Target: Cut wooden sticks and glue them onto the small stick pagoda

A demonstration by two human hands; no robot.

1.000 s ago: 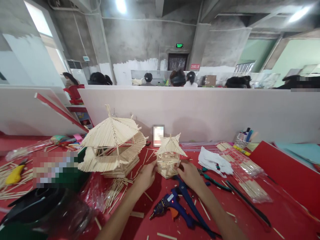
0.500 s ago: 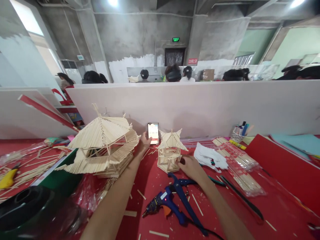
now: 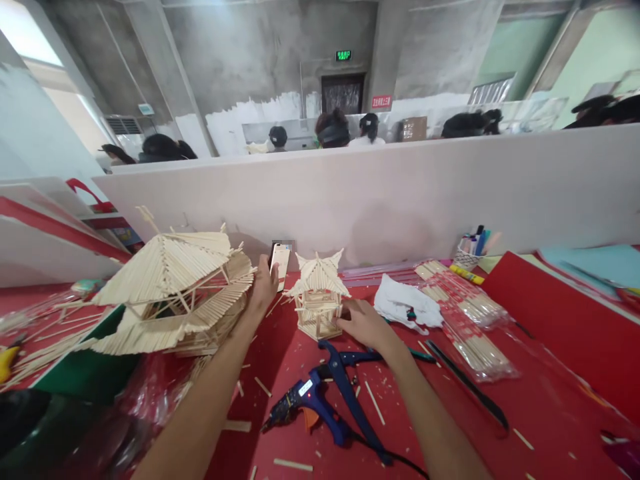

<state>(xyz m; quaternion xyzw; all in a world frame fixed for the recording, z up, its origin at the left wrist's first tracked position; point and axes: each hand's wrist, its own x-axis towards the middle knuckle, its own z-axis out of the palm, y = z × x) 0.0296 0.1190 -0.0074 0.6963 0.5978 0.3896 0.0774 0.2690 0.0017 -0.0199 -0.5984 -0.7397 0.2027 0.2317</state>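
Note:
My left hand [image 3: 263,287] is closed around the edge of a phone [image 3: 282,265], tilted with its lit screen facing me. To its right, a small pavilion model made of wooden sticks [image 3: 320,277] stands upright on the red table. My right hand [image 3: 363,321] pinches the lower right side of that model; its fingertips are partly hidden. A larger stick pavilion [image 3: 170,267] with two roof tiers stands left of my left forearm. In front of the small model lie a blue glue gun [image 3: 313,397] and a blue-handled cutter [image 3: 345,387].
White gloves [image 3: 407,301], bagged sticks [image 3: 475,340] and a dark strip-like tool [image 3: 470,387] lie right. Behind them stands a pen basket [image 3: 470,250]. A white partition [image 3: 300,193] runs along the back, with people beyond it. Loose sticks [image 3: 375,402] litter the red table.
The phone has tipped over to the right and its screen has turned in my left hand. My right hand stays at the small pavilion. The whole view has shifted and tilted slightly.

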